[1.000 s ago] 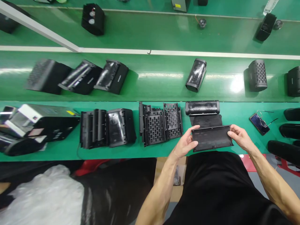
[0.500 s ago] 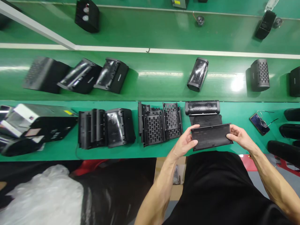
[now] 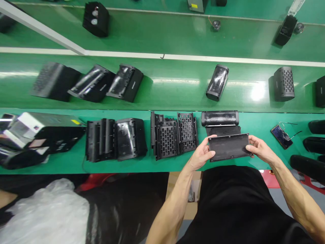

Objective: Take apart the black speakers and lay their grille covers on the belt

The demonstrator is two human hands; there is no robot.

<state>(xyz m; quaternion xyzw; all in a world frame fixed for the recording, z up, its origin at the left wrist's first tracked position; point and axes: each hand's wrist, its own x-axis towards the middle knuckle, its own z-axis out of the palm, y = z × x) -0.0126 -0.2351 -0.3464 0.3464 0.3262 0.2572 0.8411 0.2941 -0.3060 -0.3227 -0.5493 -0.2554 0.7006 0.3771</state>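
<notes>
Both hands hold a flat black rectangular panel (image 3: 228, 147) over the near edge of the green bench. My left hand (image 3: 201, 154) grips its left end, thumb on top. My right hand (image 3: 257, 149) pinches its right end. Just behind the panel lie a dark flat sheet (image 3: 223, 130) and a black cylindrical speaker (image 3: 219, 118) on its side. To the left of my left hand stands a stack of black perforated grille frames (image 3: 174, 134).
More black housings (image 3: 115, 139) and a white and black device (image 3: 38, 130) stand on the bench to the left. Speakers (image 3: 217, 82) ride the green conveyor (image 3: 172, 91) beyond. A phone with glasses (image 3: 281, 134) lies right. Black cylinders (image 3: 308, 164) sit far right.
The panel has tilted slightly flatter and shifted a little up in my hands. Speakers on the conveyor have drifted slightly rightward.
</notes>
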